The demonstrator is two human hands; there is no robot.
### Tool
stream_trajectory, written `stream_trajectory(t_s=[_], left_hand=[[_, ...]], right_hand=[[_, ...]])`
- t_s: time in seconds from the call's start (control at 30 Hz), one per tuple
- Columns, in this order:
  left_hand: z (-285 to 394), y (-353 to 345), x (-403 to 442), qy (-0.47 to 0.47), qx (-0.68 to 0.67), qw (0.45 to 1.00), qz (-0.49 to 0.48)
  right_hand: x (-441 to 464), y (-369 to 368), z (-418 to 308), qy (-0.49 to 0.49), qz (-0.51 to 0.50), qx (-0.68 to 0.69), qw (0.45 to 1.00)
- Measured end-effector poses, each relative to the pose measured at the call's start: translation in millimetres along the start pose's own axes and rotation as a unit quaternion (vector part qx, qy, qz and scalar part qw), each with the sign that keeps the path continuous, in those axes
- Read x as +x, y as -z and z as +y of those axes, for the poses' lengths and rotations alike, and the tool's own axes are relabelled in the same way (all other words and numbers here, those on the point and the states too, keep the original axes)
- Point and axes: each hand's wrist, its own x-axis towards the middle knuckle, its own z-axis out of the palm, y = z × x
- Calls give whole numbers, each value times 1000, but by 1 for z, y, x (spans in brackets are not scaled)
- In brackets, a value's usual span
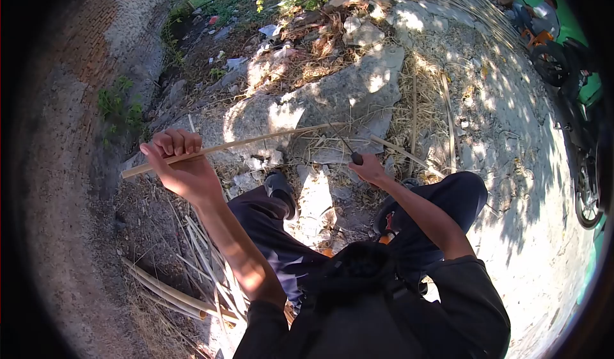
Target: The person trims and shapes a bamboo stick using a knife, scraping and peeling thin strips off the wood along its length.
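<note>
My left hand [182, 167] is closed around the near end of a long, thin bamboo strip [256, 140], which slants away to the right. In my right hand [369, 169] is the dark handle of a knife [356, 158]. Its thin blade points up and to the left, near the strip's far end. Whether blade and strip touch, I cannot tell. Both hands are out in front of my bent knees, above rough, littered ground.
Split bamboo lengths [169, 293] and thin strips [214, 269] lie at lower left. A stone slab [364, 74] and dry shavings [422, 112] lie ahead. A brick wall [83, 45] runs along the left; a motorbike [579, 80] and a seated person [543, 21] are at right.
</note>
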Motion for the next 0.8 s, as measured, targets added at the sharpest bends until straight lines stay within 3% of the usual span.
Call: stream_trajectory(t_s=[0.17,0.3,0.37,0.4,0.43,0.5,0.53,0.57,0.63,0.67,0.8], left_hand=[[-3,11,4,12,-47,997,-67],[-3,6,-1,6,-90,992,-90],[-4,0,-5,-4,-110,990,-84],[-4,-2,-7,-11,-117,988,-100],[-4,-4,-7,-18,-125,985,-116],[-10,8,-6,-25,-101,988,-113],[-11,9,-5,-33,-78,990,-110],[-12,9,-5,-34,-79,990,-112],[-12,6,-8,-34,-81,993,-78],[-12,5,-8,-34,-82,993,-80],[-12,2,-12,-17,-131,987,-93]], right_hand=[[-10,-11,-48,65,-68,70,993],[-36,-1,-114,85,-85,31,992],[-40,-1,-127,193,-86,-6,977],[-37,-6,-129,293,-66,-11,954],[-37,-9,-129,294,-66,-10,954],[-42,-17,-134,460,-7,-31,887],[-48,-13,-145,369,-53,-2,928],[-54,-11,-157,371,-51,-1,927],[-70,-6,-182,257,-131,80,954],[-83,3,-200,148,-191,105,965],[-100,3,-224,191,-196,141,951]])
